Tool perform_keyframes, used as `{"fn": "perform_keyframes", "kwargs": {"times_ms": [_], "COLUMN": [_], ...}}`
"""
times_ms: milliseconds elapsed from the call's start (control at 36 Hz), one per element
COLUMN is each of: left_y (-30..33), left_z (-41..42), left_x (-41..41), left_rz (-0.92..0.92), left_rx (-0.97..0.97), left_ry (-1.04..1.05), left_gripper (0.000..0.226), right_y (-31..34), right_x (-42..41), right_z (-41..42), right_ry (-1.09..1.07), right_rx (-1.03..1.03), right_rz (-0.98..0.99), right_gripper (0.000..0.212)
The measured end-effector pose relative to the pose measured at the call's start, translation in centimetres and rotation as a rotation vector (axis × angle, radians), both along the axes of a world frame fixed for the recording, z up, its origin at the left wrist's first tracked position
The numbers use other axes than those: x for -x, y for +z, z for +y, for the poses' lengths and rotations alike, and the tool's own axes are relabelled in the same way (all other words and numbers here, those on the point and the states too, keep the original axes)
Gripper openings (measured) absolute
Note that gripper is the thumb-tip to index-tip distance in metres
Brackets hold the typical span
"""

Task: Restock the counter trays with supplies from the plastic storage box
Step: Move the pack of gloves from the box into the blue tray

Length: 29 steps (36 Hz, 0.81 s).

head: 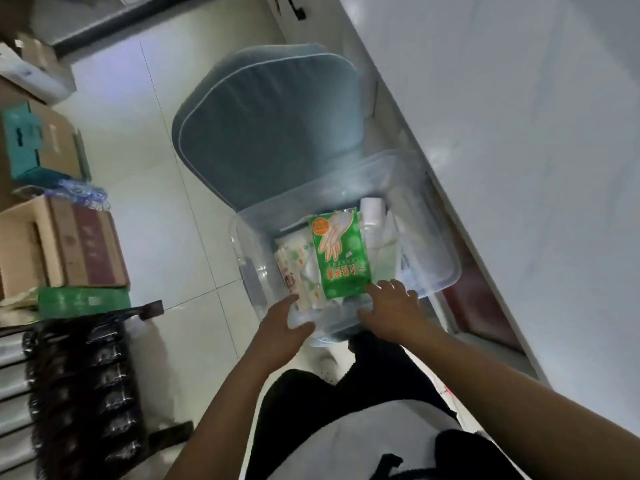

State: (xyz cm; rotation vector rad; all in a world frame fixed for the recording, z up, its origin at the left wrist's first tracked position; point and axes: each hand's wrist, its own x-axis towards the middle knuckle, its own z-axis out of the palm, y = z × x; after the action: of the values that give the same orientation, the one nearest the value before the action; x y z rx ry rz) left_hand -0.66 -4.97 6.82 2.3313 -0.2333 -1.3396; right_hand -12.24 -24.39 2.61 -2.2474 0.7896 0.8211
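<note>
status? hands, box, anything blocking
Left hand grips near rim of plastic storage box; right hand open on the rim by green glove packet. Box open, supplies inside. Nothing in the way.

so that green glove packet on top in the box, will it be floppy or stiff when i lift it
Probably floppy: the green glove packet looks like a thin, flat plastic pouch lying on other supplies in the clear storage box. Likely light for its size, since it seems to hold only thin gloves. Its glossy film may be a little slippery, so pinch an edge; your right hand is near its corner.
</note>
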Motion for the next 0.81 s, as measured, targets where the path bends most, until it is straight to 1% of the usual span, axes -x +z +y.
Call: {"fn": "perform_keyframes", "kwargs": {"times_ms": [111,194,306,389,444,500,556,583,667,694,806], "left_y": [-4.2,-8.4,-14.7,-18.6,-20.6,-21.8,-22.6,-22.9,-23.6,-24.0,-25.6], "left_z": [-4.0,-6.0,-8.1,-9.5,-10.2,-10.7,-11.3,-11.6,-12.2,-12.3,-12.2], "left_x": [-2.0,-3.3,-5.3,-6.3,-6.8,-7.0,-7.0,-7.0,-7.1,-7.0,-7.4], "left_rz": [0.126,0.221,0.273,0.236,0.21,0.229,0.253,0.237,0.087,0.061,0.034], "left_rx": [0.0,-0.041,-0.085,-0.075,-0.07,-0.068,-0.068,-0.073,-0.094,-0.092,-0.091], "left_ry": [0.204,0.243,0.329,0.399,0.44,0.465,0.493,0.505,0.519,0.515,0.494], "left_gripper": [0.061,0.065,0.073,0.074,0.069,0.06,0.057,0.059,0.071,0.07,0.04], "right_y": [-4.5,-7.5,-11.0,-12.6,-13.1,-13.4,-13.6,-13.7,-13.8,-13.9,-14.0], "right_x": [-1.2,-1.0,-0.4,-0.3,-0.1,0.3,0.6,0.6,0.2,0.1,0.1], "right_z": [-0.5,-0.9,-1.3,-1.4,-1.4,-1.2,-1.2,-1.2,-1.1,-1.0,-0.8], "right_ry": [0.094,0.131,0.16,0.178,0.181,0.181,0.17,0.159,0.115,0.1,0.035], "right_rx": [0.048,0.109,0.217,0.253,0.299,0.329,0.354,0.361,0.376,0.385,0.41], "right_rz": [0.1,0.135,0.053,-0.017,-0.099,-0.155,-0.192,-0.204,-0.193,-0.193,-0.222], "right_gripper": [0.057,0.061,0.064,0.061,0.055,0.049,0.046,0.046,0.044,0.042,0.038]}}
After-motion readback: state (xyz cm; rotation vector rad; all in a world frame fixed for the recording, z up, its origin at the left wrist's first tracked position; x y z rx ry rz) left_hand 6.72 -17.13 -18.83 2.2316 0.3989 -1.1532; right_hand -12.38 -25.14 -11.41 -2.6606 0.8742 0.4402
